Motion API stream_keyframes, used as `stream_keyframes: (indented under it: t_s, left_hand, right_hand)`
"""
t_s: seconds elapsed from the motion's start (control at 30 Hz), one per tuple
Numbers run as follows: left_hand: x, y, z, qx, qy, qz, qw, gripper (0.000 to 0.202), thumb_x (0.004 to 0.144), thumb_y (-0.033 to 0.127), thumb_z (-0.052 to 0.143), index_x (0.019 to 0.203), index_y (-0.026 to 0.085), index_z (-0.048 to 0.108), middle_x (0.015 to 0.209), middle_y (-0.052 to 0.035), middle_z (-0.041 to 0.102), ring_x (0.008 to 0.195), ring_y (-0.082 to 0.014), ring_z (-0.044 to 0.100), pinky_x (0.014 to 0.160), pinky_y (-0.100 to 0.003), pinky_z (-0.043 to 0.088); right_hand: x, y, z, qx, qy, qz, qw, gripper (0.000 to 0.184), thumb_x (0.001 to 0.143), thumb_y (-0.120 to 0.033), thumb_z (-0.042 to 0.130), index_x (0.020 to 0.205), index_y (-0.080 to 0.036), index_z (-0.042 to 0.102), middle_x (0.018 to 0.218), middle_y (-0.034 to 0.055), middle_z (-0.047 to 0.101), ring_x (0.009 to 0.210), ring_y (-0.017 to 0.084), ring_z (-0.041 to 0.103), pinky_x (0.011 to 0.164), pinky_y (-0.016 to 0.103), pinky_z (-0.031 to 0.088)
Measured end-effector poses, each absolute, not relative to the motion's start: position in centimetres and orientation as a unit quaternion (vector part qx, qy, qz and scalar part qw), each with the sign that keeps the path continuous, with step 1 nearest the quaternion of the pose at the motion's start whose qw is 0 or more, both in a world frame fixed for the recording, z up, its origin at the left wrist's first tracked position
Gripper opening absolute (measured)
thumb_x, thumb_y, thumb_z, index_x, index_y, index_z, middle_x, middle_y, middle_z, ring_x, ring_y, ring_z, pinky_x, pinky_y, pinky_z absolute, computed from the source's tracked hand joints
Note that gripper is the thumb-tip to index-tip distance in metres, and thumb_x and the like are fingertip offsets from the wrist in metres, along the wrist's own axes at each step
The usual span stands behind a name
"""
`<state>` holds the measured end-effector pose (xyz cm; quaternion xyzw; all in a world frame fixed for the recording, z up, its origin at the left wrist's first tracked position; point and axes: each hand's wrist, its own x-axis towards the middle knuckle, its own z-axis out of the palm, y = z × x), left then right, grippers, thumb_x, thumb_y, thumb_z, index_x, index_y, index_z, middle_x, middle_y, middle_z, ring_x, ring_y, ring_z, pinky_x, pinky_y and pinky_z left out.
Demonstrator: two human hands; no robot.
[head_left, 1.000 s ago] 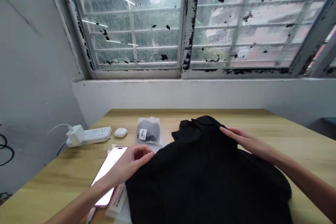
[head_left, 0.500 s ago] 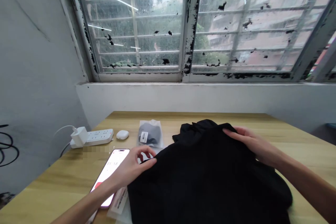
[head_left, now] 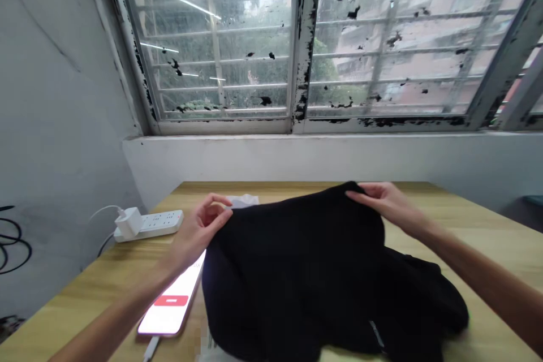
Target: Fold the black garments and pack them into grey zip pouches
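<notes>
A black piece of clothing [head_left: 297, 271] hangs spread between my two hands, its top edge lifted off the table. My left hand [head_left: 207, 220] pinches the upper left corner between thumb and fingers. At the upper right, my right hand [head_left: 379, 201] grips the same edge. Part of the cloth trails to the right and down onto the table, with a small light mark low on it. What kind of garment it is, I cannot tell. Behind the cloth, the top of a clear plastic bag [head_left: 245, 201] shows; its contents are hidden.
On the left of the wooden table [head_left: 479, 237] lies a lit phone [head_left: 169, 308] with a white cable [head_left: 151, 348]. Farther back is a white power strip [head_left: 163, 224] with a plugged-in charger [head_left: 129, 222]. Wall and window stand behind the table. Clear plastic packaging [head_left: 216, 353] lies under the cloth.
Both hands have raised the black cloth's edge, the left one moving up and slightly left. The cloth now covers most of the bagged item, and my left hand hides the white earbud case.
</notes>
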<state>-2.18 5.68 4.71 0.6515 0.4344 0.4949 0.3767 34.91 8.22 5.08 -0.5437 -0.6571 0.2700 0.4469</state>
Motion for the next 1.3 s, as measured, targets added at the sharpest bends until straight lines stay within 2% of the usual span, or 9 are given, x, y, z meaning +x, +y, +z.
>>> stream_keyframes:
  t_s: [0.23,0.4,0.47,0.57,0.77,0.93,1.07,1.17,1.3]
  left_hand:
    - [-2.9,6.3,1.5,0.748,0.472,0.413,0.216,0.028,0.081,0.037,0.064,0.104,0.023,0.072,0.074,-0.0003,0.066,0.070,-0.0200,0.061,0.067,-0.033,0.047]
    - [-4.3,4.6,2.3,0.795,0.348,0.398,0.297,0.023,0.087,0.037,0.058,0.075,0.022,0.070,0.072,-0.0028,0.065,0.067,-0.0186,0.060,0.065,-0.030,0.046]
    - [-4.9,4.2,2.1,0.782,0.312,0.405,0.358,0.027,0.088,0.043,0.052,0.080,0.023,0.068,0.064,0.0001,0.060,0.055,-0.0165,0.056,0.058,-0.030,0.043]
    - [-4.8,3.9,1.7,0.819,0.382,0.336,0.266,0.028,0.092,0.042,0.049,0.081,0.023,0.068,0.064,0.0005,0.060,0.056,-0.0167,0.053,0.061,-0.030,0.040]
    - [-4.0,3.8,1.5,0.875,0.435,0.167,0.131,0.032,0.093,0.035,0.043,0.077,0.022,0.068,0.071,-0.0023,0.066,0.063,-0.0185,0.054,0.065,-0.031,0.035]
    - [-4.4,4.5,0.9,0.891,0.432,0.080,0.113,0.019,0.076,0.034,0.057,0.088,0.023,0.067,0.080,-0.0034,0.071,0.070,-0.0232,0.060,0.067,-0.033,0.036]
    - [-4.2,4.6,0.8,0.871,0.477,0.074,0.093,0.031,0.079,0.044,0.056,0.099,0.022,0.064,0.082,-0.0054,0.071,0.072,-0.0257,0.061,0.067,-0.033,0.036]
    - [-4.2,4.8,0.5,0.861,0.497,0.060,0.091,0.030,0.083,0.051,0.053,0.084,0.022,0.060,0.071,-0.0040,0.065,0.068,-0.0250,0.058,0.064,-0.032,0.035]
    - [-4.5,5.0,-0.1,0.845,0.496,0.112,0.164,0.019,0.079,0.041,0.056,0.071,0.024,0.052,0.070,-0.0008,0.062,0.068,-0.0223,0.054,0.062,-0.030,0.035]
  right_hand:
    - [33.8,7.0,1.8,-0.537,-0.683,0.216,0.445,0.054,0.071,-0.074,0.070,0.081,-0.021,0.078,0.073,0.0054,0.076,0.066,0.024,0.068,0.059,0.033,0.054]
    - [36.0,4.5,3.6,-0.475,-0.713,0.260,0.445,0.051,0.065,-0.076,0.074,0.070,-0.024,0.076,0.069,0.0050,0.072,0.066,0.023,0.067,0.062,0.033,0.053]
    - [36.2,3.7,4.0,-0.416,-0.776,0.298,0.371,0.055,0.073,-0.080,0.065,0.069,-0.026,0.077,0.065,0.0048,0.071,0.064,0.022,0.066,0.064,0.033,0.052]
    - [34.9,3.3,3.7,-0.409,-0.818,0.291,0.283,0.068,0.090,-0.078,0.040,0.067,-0.025,0.075,0.063,0.0056,0.070,0.061,0.021,0.064,0.063,0.034,0.049]
    - [33.7,3.8,1.4,-0.482,-0.853,0.073,0.184,0.026,0.078,-0.048,0.074,0.069,-0.024,0.067,0.072,0.0027,0.069,0.066,0.022,0.064,0.062,0.034,0.048]
    - [34.5,3.6,0.9,-0.454,-0.861,0.132,0.190,0.025,0.084,-0.046,0.066,0.071,-0.025,0.060,0.073,0.0018,0.066,0.068,0.021,0.063,0.064,0.034,0.050]
    - [34.2,3.5,1.6,-0.485,-0.814,0.245,0.207,0.034,0.088,-0.054,0.057,0.074,-0.024,0.052,0.070,-0.0002,0.061,0.064,0.018,0.055,0.059,0.029,0.046]
    - [33.8,3.4,1.9,-0.482,-0.784,0.319,0.224,0.042,0.086,-0.064,0.058,0.078,-0.024,0.051,0.070,-0.0009,0.058,0.063,0.016,0.052,0.054,0.025,0.041]
    - [33.6,3.1,2.0,-0.472,-0.760,0.367,0.253,0.048,0.081,-0.072,0.061,0.083,-0.024,0.055,0.075,-0.0001,0.062,0.065,0.016,0.054,0.055,0.025,0.043]
